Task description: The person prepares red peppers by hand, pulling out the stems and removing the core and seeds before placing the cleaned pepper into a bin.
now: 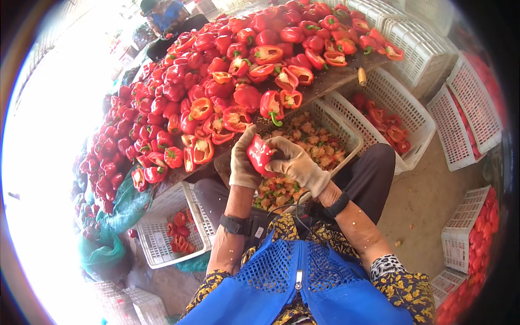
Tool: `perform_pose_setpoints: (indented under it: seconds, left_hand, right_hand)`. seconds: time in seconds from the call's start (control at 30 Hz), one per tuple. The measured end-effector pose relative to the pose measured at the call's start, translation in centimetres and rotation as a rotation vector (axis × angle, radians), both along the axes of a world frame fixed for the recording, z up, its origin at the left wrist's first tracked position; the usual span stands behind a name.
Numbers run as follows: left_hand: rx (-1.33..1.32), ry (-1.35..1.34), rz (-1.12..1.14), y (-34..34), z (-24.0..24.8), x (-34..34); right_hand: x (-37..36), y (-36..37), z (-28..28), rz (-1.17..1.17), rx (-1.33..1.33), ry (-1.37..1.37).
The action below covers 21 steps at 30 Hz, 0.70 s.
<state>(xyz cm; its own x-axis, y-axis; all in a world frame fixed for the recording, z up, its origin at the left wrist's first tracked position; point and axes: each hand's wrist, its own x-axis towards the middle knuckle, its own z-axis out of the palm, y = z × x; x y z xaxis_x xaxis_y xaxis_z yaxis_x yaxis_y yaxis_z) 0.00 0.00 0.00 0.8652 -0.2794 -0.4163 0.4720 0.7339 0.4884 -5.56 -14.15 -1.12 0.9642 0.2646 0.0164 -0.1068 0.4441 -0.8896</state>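
Between my two gloved hands, over the near edge of the table, is a red bell pepper point(259, 155) with pale seeds stuck to its skin. My left hand point(244, 160) wraps its left side. The fingers of my right hand point(298, 162) curl against its right side. Whether it is a whole pepper or a half I cannot tell. Just beyond my hands lie cut pepper halves point(236, 118) with pale cores, at the front of a large heap of red peppers point(189, 81). Below my hands, a crate point(346, 135) holds cut-out cores and green stems.
A white crate point(420, 127) with red pepper pieces stands to the right, another point(154, 252) to the left. A wooden-handled tool point(362, 76) sticks out at the table's right edge. Stacked crates point(422, 49) and pepper-filled crates point(457, 244) line the right. Green netting point(127, 206) hangs left; another person point(165, 16) sits far left.
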Motion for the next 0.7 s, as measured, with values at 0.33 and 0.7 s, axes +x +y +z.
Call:
perform_pose_setpoints:
  seconds: [0.33, 0.7]
  left_hand:
    - [0.028, -0.164, -0.125, -0.4, 2.5, -2.7]
    - [0.340, -0.341, -0.336, -6.4, 8.7, -0.5]
  right_hand:
    - [-3.1, -1.4, 2.1, 0.083, 0.057, -0.066]
    - [-1.3, -3.9, 2.8, -0.312, 0.077, -0.456]
